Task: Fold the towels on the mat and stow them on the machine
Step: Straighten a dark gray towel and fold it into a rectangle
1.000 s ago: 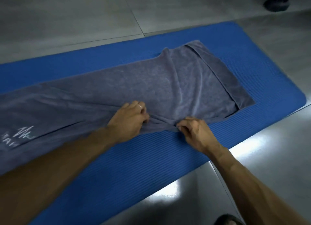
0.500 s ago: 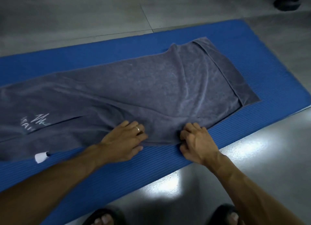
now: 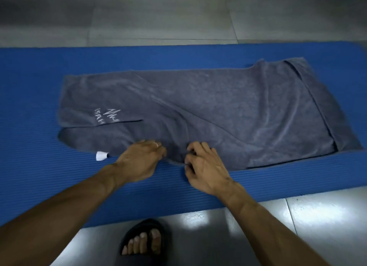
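Observation:
A long grey towel (image 3: pixel 208 104) lies spread lengthwise on the blue mat (image 3: pixel 39 176), wrinkled, with a white logo near its left end and a white tag (image 3: pixel 101 155) at its near edge. Its right end is folded over in a narrow band. My left hand (image 3: pixel 141 160) pinches the near edge of the towel around the middle, fingers curled into the cloth. My right hand (image 3: pixel 204 166) grips the same edge just to the right, fingers bent over the hem. The machine is out of view.
Grey tiled floor (image 3: pixel 158 13) surrounds the mat on the far and near sides. My foot in a dark sandal (image 3: pixel 142 244) stands on the floor just before the mat's near edge.
The view has swung left, so the towel's whole left end with the logo now shows. Both hands stay on the near edge and have drawn closer, with the fingers curled into the cloth.

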Available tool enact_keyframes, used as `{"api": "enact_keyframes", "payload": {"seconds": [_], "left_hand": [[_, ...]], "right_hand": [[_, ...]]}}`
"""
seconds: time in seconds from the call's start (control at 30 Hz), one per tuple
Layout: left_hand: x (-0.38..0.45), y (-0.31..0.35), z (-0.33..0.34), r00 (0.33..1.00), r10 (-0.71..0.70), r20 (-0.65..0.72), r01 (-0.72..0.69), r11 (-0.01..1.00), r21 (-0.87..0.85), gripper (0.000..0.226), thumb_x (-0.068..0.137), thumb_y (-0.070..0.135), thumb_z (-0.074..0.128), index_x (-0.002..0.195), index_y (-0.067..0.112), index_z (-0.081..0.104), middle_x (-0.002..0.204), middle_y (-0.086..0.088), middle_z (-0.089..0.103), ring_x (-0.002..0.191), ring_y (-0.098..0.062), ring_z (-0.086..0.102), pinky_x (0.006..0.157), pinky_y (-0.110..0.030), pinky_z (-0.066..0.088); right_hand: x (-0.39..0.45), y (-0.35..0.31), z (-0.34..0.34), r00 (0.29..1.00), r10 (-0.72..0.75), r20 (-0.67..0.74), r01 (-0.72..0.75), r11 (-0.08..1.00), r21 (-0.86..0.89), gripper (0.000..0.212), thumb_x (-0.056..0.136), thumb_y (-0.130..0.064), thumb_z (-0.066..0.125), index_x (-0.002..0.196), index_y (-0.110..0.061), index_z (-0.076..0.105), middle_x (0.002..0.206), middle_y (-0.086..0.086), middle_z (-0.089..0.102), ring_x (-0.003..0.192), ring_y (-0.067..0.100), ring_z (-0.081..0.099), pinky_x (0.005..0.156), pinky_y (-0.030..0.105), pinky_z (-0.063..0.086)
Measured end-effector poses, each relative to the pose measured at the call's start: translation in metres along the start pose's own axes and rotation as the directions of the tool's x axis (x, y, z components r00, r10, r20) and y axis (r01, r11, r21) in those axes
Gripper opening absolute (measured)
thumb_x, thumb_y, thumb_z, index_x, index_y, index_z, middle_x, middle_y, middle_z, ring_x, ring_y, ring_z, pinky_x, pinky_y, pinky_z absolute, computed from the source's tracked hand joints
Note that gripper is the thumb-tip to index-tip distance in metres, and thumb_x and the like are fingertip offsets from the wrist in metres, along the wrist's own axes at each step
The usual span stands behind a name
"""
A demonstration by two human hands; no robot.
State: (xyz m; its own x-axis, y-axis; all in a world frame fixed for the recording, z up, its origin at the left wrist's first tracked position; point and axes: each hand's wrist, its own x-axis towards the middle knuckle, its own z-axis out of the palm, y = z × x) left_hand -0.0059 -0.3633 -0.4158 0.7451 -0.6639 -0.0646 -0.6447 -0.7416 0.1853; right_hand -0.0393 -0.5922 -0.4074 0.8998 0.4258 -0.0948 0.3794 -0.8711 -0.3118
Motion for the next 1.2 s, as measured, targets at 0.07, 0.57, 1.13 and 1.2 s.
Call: {"api": "enact_keyframes", "payload": {"seconds": [0.07,0.57,1.13,1.2], "left_hand": [[-0.022,0.006,-0.002,0.998,0.04,0.058,-0.036,0.997,-0.062,0.013,0.079,0.015,0.064,0.087,0.024,0.058,0.082,0.006,0.059,0.075,-0.017,0.061,0.069,-0.027,0.049],[-0.099,-0.079,-0.018,0.243,-0.969,-0.033,0.908,0.239,-0.344,0.052,0.082,0.034,0.066,0.124,0.008,0.049,0.125,-0.015,0.052,0.119,-0.034,0.044,0.099,-0.048,0.033],[-0.146,-0.084,-0.029,0.145,-0.973,0.177,0.18,-0.15,-0.972,0.023,0.086,-0.003,0.064,0.081,0.012,0.047,0.065,0.005,0.048,0.055,-0.001,0.044,0.053,-0.018,0.041],[-0.161,-0.084,-0.026,0.043,-0.993,0.106,0.357,-0.084,-0.93,0.023,0.084,-0.002,0.063,0.08,0.017,0.049,0.065,0.004,0.052,0.055,-0.005,0.046,0.055,-0.025,0.043]], "right_hand": [[-0.003,-0.007,-0.006,0.992,-0.063,0.11,0.064,0.998,-0.01,0.019,0.07,-0.034,0.056,0.074,-0.02,0.068,0.113,-0.002,0.054,0.104,0.023,0.052,0.078,0.036,0.041],[0.09,-0.138,0.028,0.924,-0.251,0.289,0.242,0.968,0.067,0.014,0.09,-0.022,0.052,0.1,-0.02,0.063,0.102,-0.001,0.068,0.102,0.022,0.059,0.088,0.034,0.032],[0.307,-0.233,0.029,0.692,-0.573,0.439,0.68,0.721,-0.133,0.007,0.097,-0.022,0.046,0.099,-0.019,0.052,0.114,0.001,0.05,0.097,0.024,0.055,0.066,0.029,0.035],[0.314,-0.239,0.026,0.73,-0.606,0.317,0.663,0.741,-0.11,0.007,0.098,-0.018,0.044,0.093,-0.015,0.049,0.096,0.001,0.055,0.086,0.024,0.056,0.063,0.031,0.036]]}}
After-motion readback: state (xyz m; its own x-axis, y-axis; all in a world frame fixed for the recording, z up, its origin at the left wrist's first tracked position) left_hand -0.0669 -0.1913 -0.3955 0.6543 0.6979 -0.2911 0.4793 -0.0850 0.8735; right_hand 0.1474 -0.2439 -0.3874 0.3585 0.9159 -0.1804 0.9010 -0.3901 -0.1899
